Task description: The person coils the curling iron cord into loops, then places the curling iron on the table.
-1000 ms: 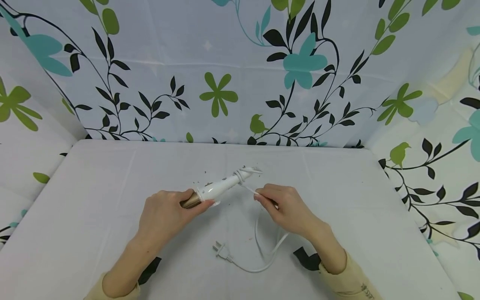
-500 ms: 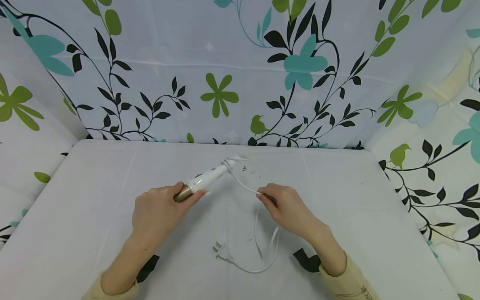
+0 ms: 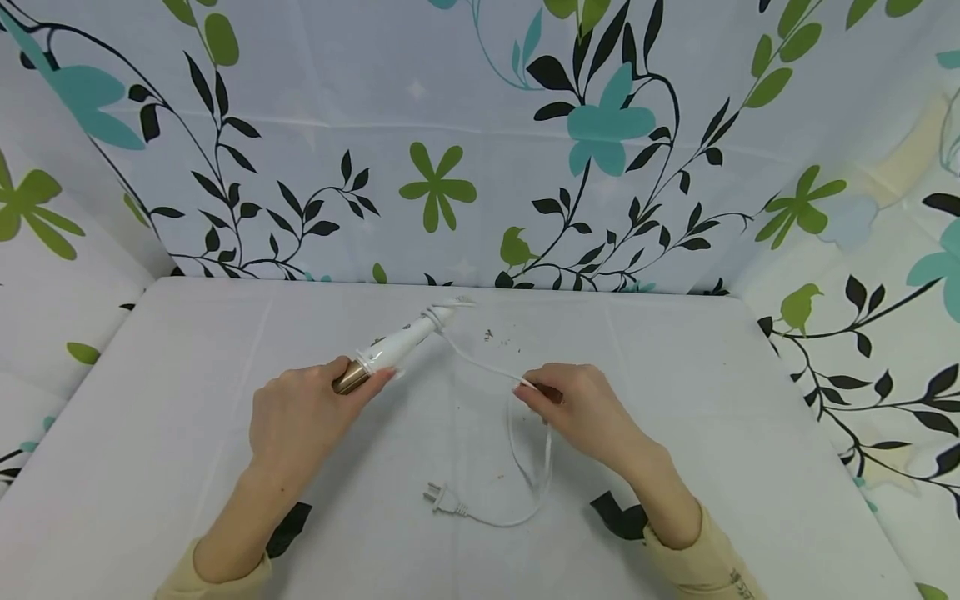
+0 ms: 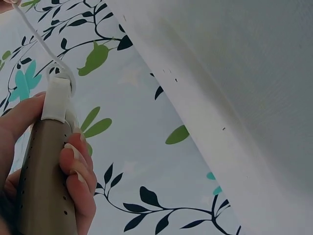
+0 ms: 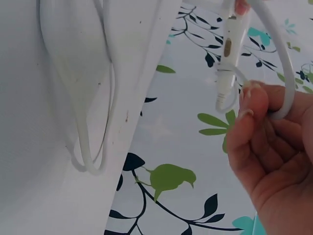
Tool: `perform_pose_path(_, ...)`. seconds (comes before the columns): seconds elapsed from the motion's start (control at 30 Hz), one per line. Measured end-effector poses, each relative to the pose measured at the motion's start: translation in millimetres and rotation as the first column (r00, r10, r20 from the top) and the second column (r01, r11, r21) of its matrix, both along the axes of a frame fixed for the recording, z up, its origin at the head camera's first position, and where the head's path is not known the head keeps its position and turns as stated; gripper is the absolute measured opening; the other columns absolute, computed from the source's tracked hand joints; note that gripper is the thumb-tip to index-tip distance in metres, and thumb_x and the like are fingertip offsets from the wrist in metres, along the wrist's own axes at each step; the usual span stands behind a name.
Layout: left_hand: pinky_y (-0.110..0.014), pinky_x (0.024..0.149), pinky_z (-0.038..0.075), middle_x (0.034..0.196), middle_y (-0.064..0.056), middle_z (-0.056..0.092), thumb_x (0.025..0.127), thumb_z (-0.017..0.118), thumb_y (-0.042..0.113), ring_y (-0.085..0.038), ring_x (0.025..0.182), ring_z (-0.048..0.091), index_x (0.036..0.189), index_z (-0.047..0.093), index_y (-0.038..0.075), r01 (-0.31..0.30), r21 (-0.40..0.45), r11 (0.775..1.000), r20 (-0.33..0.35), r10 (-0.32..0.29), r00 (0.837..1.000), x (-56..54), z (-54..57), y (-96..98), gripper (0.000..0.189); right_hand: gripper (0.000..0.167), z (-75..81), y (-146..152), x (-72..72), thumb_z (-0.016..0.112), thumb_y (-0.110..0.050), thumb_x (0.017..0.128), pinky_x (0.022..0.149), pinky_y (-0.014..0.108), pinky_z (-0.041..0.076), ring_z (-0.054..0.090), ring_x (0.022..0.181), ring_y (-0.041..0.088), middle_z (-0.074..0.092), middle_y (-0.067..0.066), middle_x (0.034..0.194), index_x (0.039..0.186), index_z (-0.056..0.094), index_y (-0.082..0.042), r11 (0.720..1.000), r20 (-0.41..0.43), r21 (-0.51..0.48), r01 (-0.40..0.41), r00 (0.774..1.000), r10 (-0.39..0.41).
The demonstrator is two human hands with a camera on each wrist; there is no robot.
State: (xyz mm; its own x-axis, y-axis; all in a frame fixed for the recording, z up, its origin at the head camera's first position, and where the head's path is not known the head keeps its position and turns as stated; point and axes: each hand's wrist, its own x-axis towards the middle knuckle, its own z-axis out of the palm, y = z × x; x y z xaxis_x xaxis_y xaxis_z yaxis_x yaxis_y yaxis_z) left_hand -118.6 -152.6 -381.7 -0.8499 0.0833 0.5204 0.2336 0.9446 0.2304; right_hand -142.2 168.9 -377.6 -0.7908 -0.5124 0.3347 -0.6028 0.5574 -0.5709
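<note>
A white curling iron [image 3: 390, 346] with a bronze barrel slants up and away over the table. My left hand [image 3: 300, 410] grips it by the barrel; in the left wrist view the fingers curl round the dotted bronze barrel [image 4: 46, 171], thumb beside a white tab [image 4: 56, 100]. The white power cord [image 3: 480, 362] loops round the narrow far end of the handle and runs to my right hand [image 3: 581, 408], which pinches it between thumb and fingers. From there the cord hangs down to the table, ending in a two-pin plug [image 3: 444, 498].
A white-covered table [image 3: 187, 450] spreads under both hands. Behind it hangs a cloth [image 3: 337, 100] printed with leaves, flowers and birds. Dark patches [image 3: 621, 515] show beside both forearms.
My left hand has carried the curling iron left and slightly away. The cord span between the hands has lengthened, and its slack loop near the plug is smaller. The right hand has barely moved.
</note>
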Motion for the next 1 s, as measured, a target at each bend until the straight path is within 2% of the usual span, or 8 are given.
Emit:
perform_pose_path(0.13, -0.026, 0.040, 0.020, 0.048, 0.001, 0.036, 0.089, 0.050, 0.075, -0.012, 0.040, 0.028, 0.070, 0.065, 0.007, -0.014, 0.000, 1.000, 0.033, 0.014, 0.999, 1.1, 1.5, 0.0, 0.072, 0.009, 1.5, 2.5, -3.1, 0.072, -0.002, 0.090, 0.054, 0.014, 0.045, 0.055, 0.060, 0.000, 0.059, -0.008, 0.072, 0.092, 0.071, -0.010, 0.986, -0.101, -0.025, -0.164, 0.982, 0.161)
perform_pose_path(0.23, -0.026, 0.039, 0.020, 0.047, 0.001, 0.037, 0.083, 0.072, 0.060, -0.013, 0.040, 0.028, 0.074, 0.069, 0.007, -0.021, -0.012, 1.000, 0.050, 0.021, 0.999, 2.6, 3.0, 1.2, 0.054, 0.014, 2.3, 5.0, -4.8, 0.075, 0.004, 0.084, 0.055, 0.012, 0.043, 0.056, 0.059, 0.002, 0.062, -0.004, 0.074, 0.094, 0.072, -0.005, 0.979, -0.235, -0.026, -0.203, 0.953, 0.192)
perform_pose_path(0.37, -0.026, 0.040, 0.019, 0.047, 0.002, 0.034, 0.077, 0.080, 0.051, -0.012, 0.040, 0.028, 0.070, 0.065, 0.009, -0.008, -0.028, 1.000, 0.046, 0.009, 0.999, 4.6, 3.1, 3.9, 0.045, 0.020, 4.0, 6.3, -4.3, 0.078, 0.008, 0.077, 0.056, 0.013, 0.045, 0.058, 0.061, 0.007, 0.066, 0.002, 0.078, 0.095, 0.074, -0.001, 0.990, -0.371, 0.001, -0.140, 0.919, 0.131)
perform_pose_path(0.6, -0.026, 0.039, 0.020, 0.047, 0.004, 0.032, 0.076, 0.081, 0.051, -0.011, 0.041, 0.027, 0.060, 0.051, 0.015, 0.042, -0.049, 0.998, 0.058, -0.039, 0.998, 6.7, -1.3, 10.8, 0.050, 0.025, 6.1, 6.7, -2.6, 0.078, 0.018, 0.073, 0.058, 0.025, 0.051, 0.064, 0.069, 0.016, 0.065, 0.005, 0.080, 0.089, 0.075, -0.001, 0.997, -0.545, 0.040, 0.068, 0.838, -0.035)
perform_pose_path(0.73, -0.026, 0.039, 0.020, 0.047, 0.005, 0.031, 0.077, 0.081, 0.052, -0.011, 0.041, 0.027, 0.060, 0.051, 0.015, 0.049, -0.044, 0.998, 0.087, -0.045, 0.995, 7.4, -3.9, 15.1, 0.051, 0.032, 6.6, 7.4, -3.6, 0.071, 0.026, 0.072, 0.058, 0.026, 0.050, 0.062, 0.071, 0.018, 0.064, 0.006, 0.081, 0.089, 0.072, -0.002, 0.993, -0.608, 0.065, 0.098, 0.793, -0.038)
perform_pose_path(0.8, -0.026, 0.040, 0.019, 0.048, 0.005, 0.030, 0.077, 0.082, 0.052, -0.010, 0.041, 0.027, 0.060, 0.052, 0.015, 0.059, -0.045, 0.997, 0.098, -0.054, 0.994, 8.5, -4.6, 17.0, 0.050, 0.029, 6.9, 7.4, -4.0, 0.067, 0.023, 0.077, 0.059, 0.026, 0.050, 0.061, 0.070, 0.018, 0.064, 0.006, 0.082, 0.088, 0.070, -0.003, 0.993, -0.645, 0.088, 0.082, 0.764, -0.006)
perform_pose_path(0.9, -0.026, 0.041, 0.019, 0.048, 0.006, 0.028, 0.077, 0.082, 0.051, -0.010, 0.043, 0.026, 0.061, 0.056, 0.014, 0.089, -0.044, 0.995, 0.121, -0.083, 0.989, 10.8, -5.7, 20.6, 0.048, 0.019, 7.6, 6.2, -5.5, 0.059, 0.013, 0.091, 0.058, 0.026, 0.050, 0.059, 0.067, 0.019, 0.063, 0.006, 0.081, 0.087, 0.068, -0.003, 0.995, -0.717, 0.091, 0.042, 0.696, 0.036)
perform_pose_path(1.0, -0.025, 0.043, 0.018, 0.049, 0.007, 0.027, 0.077, 0.083, 0.050, -0.009, 0.044, 0.025, 0.063, 0.057, 0.013, 0.137, -0.055, 0.989, 0.125, -0.130, 0.984, 11.2, -9.9, 23.6, 0.047, 0.021, 8.7, 5.0, -7.0, 0.054, 0.003, 0.099, 0.056, 0.026, 0.050, 0.057, 0.065, 0.019, 0.063, 0.006, 0.081, 0.086, 0.070, -0.003, 0.998, -0.774, 0.061, 0.010, 0.631, 0.041)
